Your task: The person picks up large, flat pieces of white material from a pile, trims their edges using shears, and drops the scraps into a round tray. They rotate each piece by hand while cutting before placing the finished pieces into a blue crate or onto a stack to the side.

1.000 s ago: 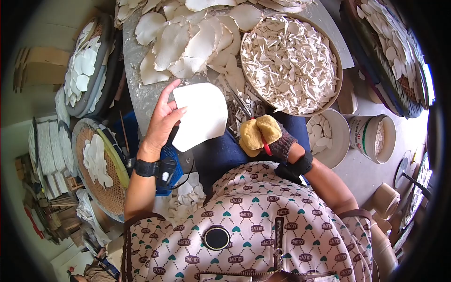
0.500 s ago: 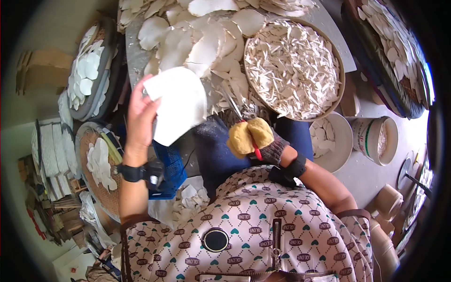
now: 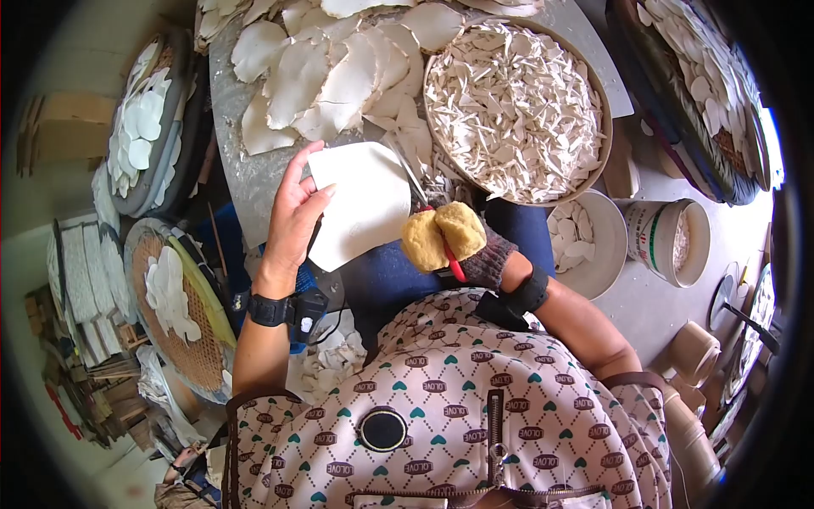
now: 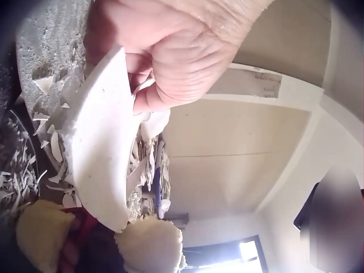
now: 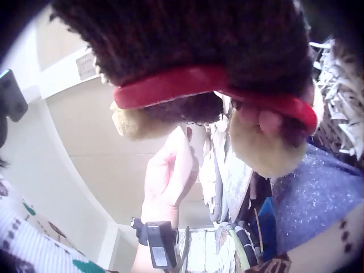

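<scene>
Presumably to leave one side free, the left hand (image 3: 294, 216) is pinching a sheet (image 3: 360, 204); beside it, the right hand (image 3: 490, 259) is gripping scissors (image 3: 452, 257), sponge (image 3: 460, 229) probably softening the hold.

A bare strip of the grey surface (image 3: 229, 140) lies open along its left edge, giving a hand room to pass beside the left hand (image 3: 292, 216), while piled slices (image 3: 322, 81) crowd the far edge. Red-handled scissors (image 3: 456, 269) in the right hand (image 3: 487, 257) block the near edge beside the held white sheet (image 3: 360, 204), and a round tray (image 3: 606, 136) bars much of the right side.
</scene>
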The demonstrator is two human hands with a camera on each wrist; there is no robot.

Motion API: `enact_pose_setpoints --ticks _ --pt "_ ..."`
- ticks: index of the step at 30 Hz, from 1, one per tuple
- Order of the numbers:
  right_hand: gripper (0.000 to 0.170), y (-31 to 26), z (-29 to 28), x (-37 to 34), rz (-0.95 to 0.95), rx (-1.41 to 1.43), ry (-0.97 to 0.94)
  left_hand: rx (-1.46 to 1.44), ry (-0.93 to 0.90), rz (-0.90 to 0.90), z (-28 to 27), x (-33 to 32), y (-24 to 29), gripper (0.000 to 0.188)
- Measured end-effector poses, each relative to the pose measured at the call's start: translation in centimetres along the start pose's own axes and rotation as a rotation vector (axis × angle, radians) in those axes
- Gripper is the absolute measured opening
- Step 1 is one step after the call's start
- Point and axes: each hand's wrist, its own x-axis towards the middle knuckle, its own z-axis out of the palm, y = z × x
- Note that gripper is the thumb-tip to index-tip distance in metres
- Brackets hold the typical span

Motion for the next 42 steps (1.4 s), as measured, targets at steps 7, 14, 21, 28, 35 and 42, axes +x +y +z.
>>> enact_pose_setpoints --ticks 7,14,21,28,35,42 --pt "0.020 0.4 0.6 -0.3 0.065 0.465 0.046 0.007 -0.047 -0.037 -0.5 0.0 0.1 0.058" --pt "0.025 0.4 -0.7 -1.9 0.087 -0.736 0.232 0.036 -0.151 -0.163 -2.6 -0.8 0.7 0.061" --pt "0.023 -1.0 0.0 -1.0 -0.015 -0.828 0.029 -0.101 0.904 0.621 -21.3 0.0 11.2 0.033" --pt "0.016 -2.8 3.2 0.7 0.328 -0.255 0.145 0.595 0.321 0.432 -8.1 3.7 7.3 0.015" --pt "0.022 -4.1 5.2 -0.9 0.155 -0.535 0.161 0.998 0.134 0.472 5.3 6.6 -3.7 0.030" --pt "0.019 -4.4 5.5 -1.2 0.122 -0.651 0.160 1.238 0.252 0.353 8.7 6.9 -5.2 0.057"
